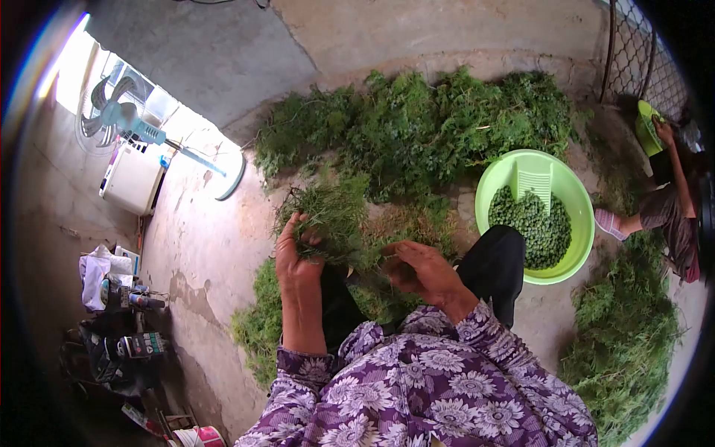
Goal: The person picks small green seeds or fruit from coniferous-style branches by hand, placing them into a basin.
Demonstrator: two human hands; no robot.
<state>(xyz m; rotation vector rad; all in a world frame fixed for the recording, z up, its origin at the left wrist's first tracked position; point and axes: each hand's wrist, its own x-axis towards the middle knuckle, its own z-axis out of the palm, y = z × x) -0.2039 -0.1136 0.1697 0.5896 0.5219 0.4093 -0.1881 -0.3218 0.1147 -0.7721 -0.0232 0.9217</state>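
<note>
My left hand (296, 249) is closed around a bunch of feathery green plant stems (328, 216), held up in front of my knees. To the right of the bunch, my right hand (426, 274) has its fingers bent and close together, near the lower sprigs. Whatever sits between those fingertips is hidden. A light green plastic tub (585, 223) stands beyond my right knee. Small round green pods (532, 227) fill much of it, and a ribbed panel rises at its far inner side.
Heaped green plants (417, 130) lie along the wall, with more plants (625, 350) at the right and beside my left leg. A person (674, 194) sits at the far right, a hand on a green container (646, 128). A standing fan (119, 115) is at the left.
</note>
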